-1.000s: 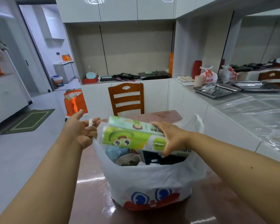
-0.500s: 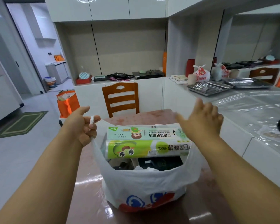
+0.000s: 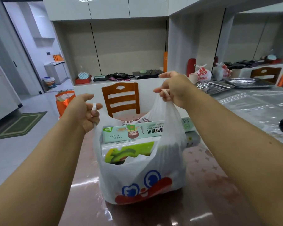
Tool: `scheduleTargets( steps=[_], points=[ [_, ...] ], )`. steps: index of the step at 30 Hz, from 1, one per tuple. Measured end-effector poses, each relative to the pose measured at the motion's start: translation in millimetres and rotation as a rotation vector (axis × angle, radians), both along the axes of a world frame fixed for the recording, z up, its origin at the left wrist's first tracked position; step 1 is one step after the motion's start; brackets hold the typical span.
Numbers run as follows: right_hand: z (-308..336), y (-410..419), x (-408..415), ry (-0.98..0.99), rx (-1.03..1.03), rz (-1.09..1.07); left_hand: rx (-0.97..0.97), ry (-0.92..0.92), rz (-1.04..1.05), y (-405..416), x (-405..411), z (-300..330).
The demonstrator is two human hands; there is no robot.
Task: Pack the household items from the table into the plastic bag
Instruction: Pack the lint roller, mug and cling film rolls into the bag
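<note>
Grip of both hands (image 3: pixel 83 110) (image 3: pixel 175 88) on plastic bag (image 3: pixel 137 176) handles.

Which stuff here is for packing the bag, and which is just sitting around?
For the job:
plastic bag
green box inside it
green-and-white pack inside it
left hand and right hand, each gripping a handle

Just lying about:
wooden chair
orange bag
metal trays
red cup

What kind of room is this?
Most likely a home kitchen or dining area: white cabinets above a counter, metal trays on it, and a wooden chair at the table.
</note>
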State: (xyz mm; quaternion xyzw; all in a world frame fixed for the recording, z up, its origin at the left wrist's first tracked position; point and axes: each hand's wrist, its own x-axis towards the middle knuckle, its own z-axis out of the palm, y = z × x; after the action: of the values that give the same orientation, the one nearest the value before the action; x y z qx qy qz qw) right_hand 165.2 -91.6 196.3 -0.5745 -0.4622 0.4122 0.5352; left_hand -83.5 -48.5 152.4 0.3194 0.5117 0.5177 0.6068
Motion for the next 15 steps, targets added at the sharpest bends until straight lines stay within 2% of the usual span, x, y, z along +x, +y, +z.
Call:
scheduleTargets(
  steps=[4,6,7,9,10,11,12,13,15],
  points=[
    [-9,4,0,-0.005,-0.060,0.081,-0.022,0.097,0.023,2,1,-7],
    [-11,5,4,0.005,-0.074,0.126,-0.033,0.229,0.024,2,3,-6],
    [-11,7,7,0.009,-0.080,0.146,-0.028,0.447,0.034,-1,7,-3],
    [-10,9,9,0.008,-0.096,0.167,0.055,1.246,0.082,-11,19,-2],
    [-10,9,9,0.013,-0.107,0.173,0.215,1.600,0.120,-22,32,-3],
    [-11,9,8,0.025,-0.114,0.181,0.422,1.776,0.069,-34,48,-5],
    [-12,10,8,0.041,-0.115,0.190,0.584,1.809,-0.117,-45,65,-9],
    [-13,10,9,0.060,-0.113,0.195,0.682,1.761,-0.382,-52,79,-16],
    [-15,9,12,0.102,-0.106,0.186,0.661,1.716,-0.811,-56,97,-33]
  ],
)
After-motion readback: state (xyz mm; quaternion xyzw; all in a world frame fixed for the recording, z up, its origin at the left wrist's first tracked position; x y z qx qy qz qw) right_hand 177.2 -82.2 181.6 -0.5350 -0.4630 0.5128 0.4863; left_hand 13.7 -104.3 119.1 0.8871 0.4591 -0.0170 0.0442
